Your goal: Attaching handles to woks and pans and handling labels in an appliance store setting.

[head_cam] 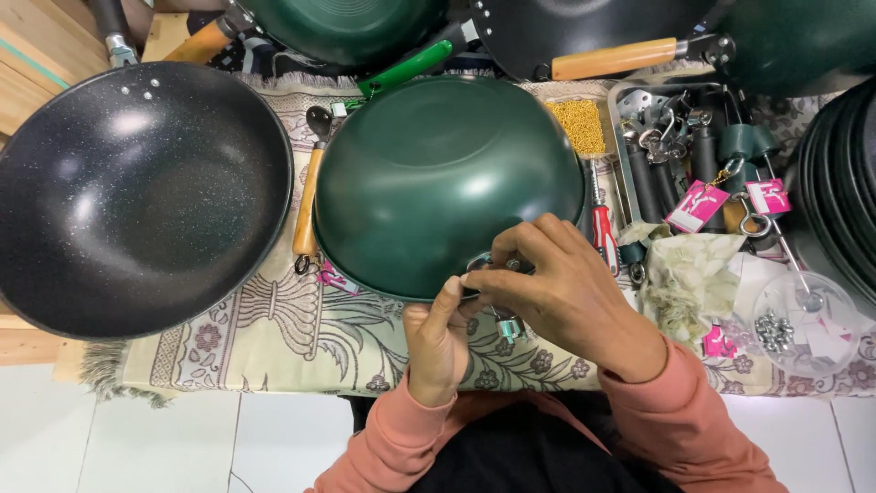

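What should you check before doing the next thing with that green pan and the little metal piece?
1. Green pan lies upside down on the patterned cloth: ok.
2. Left hand and right hand both at the pan's near rim, on the small metal bracket: ok.
3. Bracket seated square against the rim: cannot tell, fingers cover it.
4. Red-handled screwdriver lies beside the pan, near the right hand: ok.
5. Small metal parts wait in the clear dish on the right: ok.
6. Room around the pan: not ok, the black pan and a wooden handle crowd its side.
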